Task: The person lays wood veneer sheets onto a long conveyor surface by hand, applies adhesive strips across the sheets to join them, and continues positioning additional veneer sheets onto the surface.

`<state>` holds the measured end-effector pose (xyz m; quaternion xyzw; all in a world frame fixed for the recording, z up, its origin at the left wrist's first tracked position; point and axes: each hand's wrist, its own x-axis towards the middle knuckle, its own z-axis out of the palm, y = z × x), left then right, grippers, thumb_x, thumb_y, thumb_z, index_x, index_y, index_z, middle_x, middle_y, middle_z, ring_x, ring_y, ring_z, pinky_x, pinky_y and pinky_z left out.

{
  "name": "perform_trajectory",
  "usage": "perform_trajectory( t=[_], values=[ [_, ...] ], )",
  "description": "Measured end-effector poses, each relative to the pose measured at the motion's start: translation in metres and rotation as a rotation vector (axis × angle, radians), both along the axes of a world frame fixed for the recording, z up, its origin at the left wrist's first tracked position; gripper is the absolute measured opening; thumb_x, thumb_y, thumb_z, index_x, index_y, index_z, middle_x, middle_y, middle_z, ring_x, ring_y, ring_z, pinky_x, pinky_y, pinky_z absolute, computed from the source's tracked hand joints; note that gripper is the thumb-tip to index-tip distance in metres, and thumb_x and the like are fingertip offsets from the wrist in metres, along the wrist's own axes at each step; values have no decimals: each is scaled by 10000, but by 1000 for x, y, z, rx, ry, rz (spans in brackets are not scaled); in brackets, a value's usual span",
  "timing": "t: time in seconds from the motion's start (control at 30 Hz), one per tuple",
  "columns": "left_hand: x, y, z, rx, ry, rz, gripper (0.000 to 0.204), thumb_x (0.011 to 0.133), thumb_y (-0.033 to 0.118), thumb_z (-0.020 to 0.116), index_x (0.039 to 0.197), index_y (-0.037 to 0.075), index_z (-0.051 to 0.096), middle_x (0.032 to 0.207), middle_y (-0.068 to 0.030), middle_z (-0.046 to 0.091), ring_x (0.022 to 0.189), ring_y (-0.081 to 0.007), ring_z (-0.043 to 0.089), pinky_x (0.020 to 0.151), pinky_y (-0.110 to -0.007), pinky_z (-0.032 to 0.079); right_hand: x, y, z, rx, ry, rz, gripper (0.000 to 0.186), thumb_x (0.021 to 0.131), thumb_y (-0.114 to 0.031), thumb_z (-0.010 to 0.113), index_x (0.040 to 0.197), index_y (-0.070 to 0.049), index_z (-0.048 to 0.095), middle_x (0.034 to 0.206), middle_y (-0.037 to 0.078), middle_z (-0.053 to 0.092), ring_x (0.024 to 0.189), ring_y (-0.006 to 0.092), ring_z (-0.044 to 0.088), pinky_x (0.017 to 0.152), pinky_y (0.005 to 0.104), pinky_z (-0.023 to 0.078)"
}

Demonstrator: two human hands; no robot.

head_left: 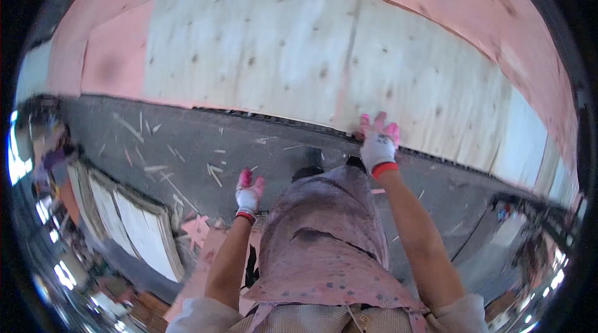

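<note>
Resting right hand (379,147), fingers spread, on near edge of pale wood sheet (423,84) (laid flat, bordered by pink sheeting (118,53)) — seemingly for steadying; holding left hand (248,195) loosely open, apparently empty, above grey floor (255,140).

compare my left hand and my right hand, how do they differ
The right hand is at the near edge of the pale wood sheets; the left hand is over the dark floor. The right hand's fingers are spread wide; the left hand's are closer together. The right hand appears larger in view than the left hand. Both wear white gloves with pink-stained fingers and red cuffs.
</note>
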<state>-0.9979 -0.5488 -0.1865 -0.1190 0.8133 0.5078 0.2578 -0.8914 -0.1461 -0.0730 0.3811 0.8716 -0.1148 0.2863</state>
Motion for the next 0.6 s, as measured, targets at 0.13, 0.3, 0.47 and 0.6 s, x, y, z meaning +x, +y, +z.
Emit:
perform_trajectory(
  t=[0.13, 0.3, 0.47, 0.6],
  values=[
    [25, 7, -1, 96, -264, 164, 543, 802, 82, 688, 1293, 23, 465, 1203, -91, 561, 1056, -187, 533, 923, -316, 448, -3, 5, 1, -22, -34, 149, 605, 836, -136, 433, 1423, -228, 317, 1459, 290, 223, 1250, 484, 374, 1075, 512, 219],
    [52, -2, 18, -99, -360, 30, 505, 817, 112, 668, 1275, 19, 476, 1179, -86, 581, 1029, -175, 546, 910, -304, 454, -11, 9, -3, -14, -73, 252, 584, 813, -155, 460, 1385, -170, 342, 1402, 338, 275, 1157, 442, 482, 1010, 496, 312],
    [103, -39, 38, -29, -292, 289, 519, 823, 205, 687, 1256, 1, 488, 1215, -98, 577, 1090, -186, 547, 939, -292, 438, -21, 22, -2, 59, -68, 446, 362, 827, -258, 534, 1168, -139, 542, 1129, 222, 572, 1008, 373, 587, 813, 471, 459],
    [162, -60, 55, -43, -351, 565, 561, 824, 247, 684, 1276, -8, 469, 1222, -134, 574, 1103, -211, 550, 949, -299, 439, -28, 36, 1, -133, -170, 594, 422, 853, -320, 525, 1200, -80, 521, 1019, 199, 638, 991, 359, 604, 808, 497, 452]
  ],
)
